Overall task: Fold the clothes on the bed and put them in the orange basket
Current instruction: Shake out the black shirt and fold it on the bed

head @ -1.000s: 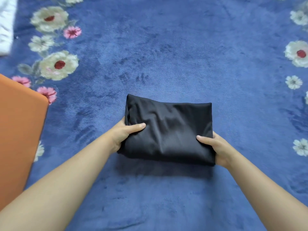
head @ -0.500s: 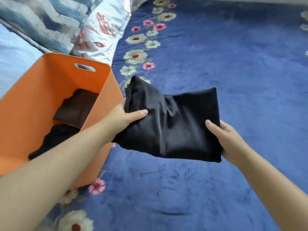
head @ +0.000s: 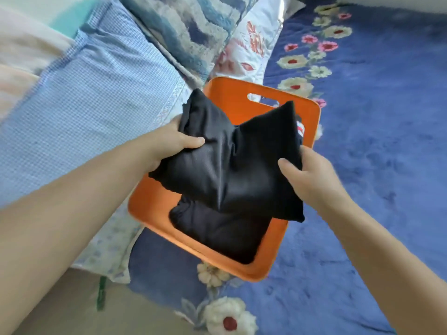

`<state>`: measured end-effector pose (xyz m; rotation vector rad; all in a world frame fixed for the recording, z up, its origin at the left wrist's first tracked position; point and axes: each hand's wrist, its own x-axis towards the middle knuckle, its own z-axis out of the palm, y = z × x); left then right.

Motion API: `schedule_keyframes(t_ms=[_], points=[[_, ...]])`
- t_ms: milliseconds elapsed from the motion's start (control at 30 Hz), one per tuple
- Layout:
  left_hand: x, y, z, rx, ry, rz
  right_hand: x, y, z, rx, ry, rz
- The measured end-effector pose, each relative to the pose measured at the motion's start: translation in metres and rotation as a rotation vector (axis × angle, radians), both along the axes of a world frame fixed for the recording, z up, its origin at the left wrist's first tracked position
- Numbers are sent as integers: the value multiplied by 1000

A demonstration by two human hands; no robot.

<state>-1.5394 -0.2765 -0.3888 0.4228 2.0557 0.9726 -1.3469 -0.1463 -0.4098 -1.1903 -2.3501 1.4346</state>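
A folded black garment (head: 232, 165) hangs in the air right above the orange basket (head: 150, 204). My left hand (head: 171, 143) grips its left end, thumb on top. My right hand (head: 307, 175) grips its right end, thumb on top as well. The garment sags in the middle between the two hands. Inside the basket lies another dark folded garment (head: 222, 233), partly hidden under the held one. A bit of white and red fabric (head: 300, 128) peeks out at the basket's far right.
The basket stands on a blue floral blanket (head: 375, 141). Left of it lies a light blue checked pillow (head: 96, 97); behind it are a blue-white patterned cushion (head: 183, 27) and a floral pillow (head: 251, 47).
Both hands have lifted the black garment off the blanket and carried it left, so it now hangs over the basket. The view has swung left toward the pillows.
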Motion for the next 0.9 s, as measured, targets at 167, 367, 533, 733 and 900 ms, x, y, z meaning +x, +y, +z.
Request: schedule_keyframes(t_ms=[167, 367, 533, 733, 900], points=[[-14, -10, -60, -371, 140, -223, -51, -53, -44, -51, -439, 76], [-11, -1, -115, -517, 72, -346, -60, -61, -81, -316, -804, 138], [-15, -4, -140, -603, -28, -303, -54, -63, -100, -334, -953, 212], [8, -11, -142, -797, 609, -514, -47, -85, -117, 119, -973, 222], [6, 9, -141, -792, 674, -797, -49, -84, -111, 284, -828, 337]])
